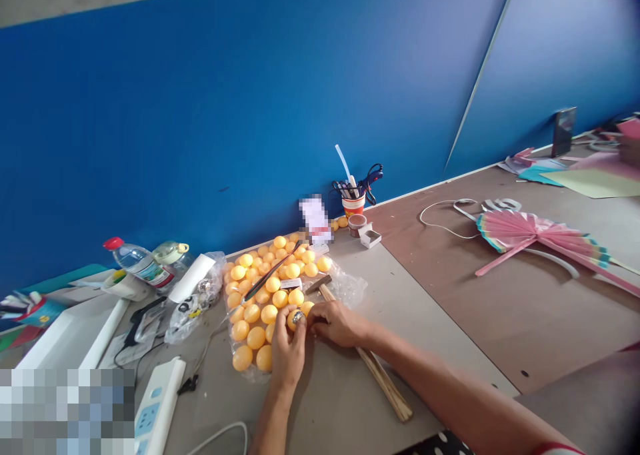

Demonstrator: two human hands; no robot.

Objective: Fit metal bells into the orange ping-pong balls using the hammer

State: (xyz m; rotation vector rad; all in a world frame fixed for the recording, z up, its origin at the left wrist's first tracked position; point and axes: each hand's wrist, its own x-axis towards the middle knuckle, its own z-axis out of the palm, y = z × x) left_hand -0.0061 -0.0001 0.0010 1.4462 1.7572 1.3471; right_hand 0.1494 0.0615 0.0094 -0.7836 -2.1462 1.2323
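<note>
My left hand [287,350] is closed around an orange ball [293,319] with a small silvery metal piece on it, at the near edge of a clear plastic bag of several orange balls [265,288]. My right hand [336,323] is pinched at the same ball from the right. A wooden-handled hammer [370,362] lies on the table under my right wrist, its head near the bag. A thin dark rod [273,272] rests across the balls.
A white power strip [157,405], water bottle [137,262], small bag of parts [193,302] and white box lie to the left. A cup of pens and scissors [354,198] stands by the blue wall. A pink paper fan [530,236] and white cable lie right.
</note>
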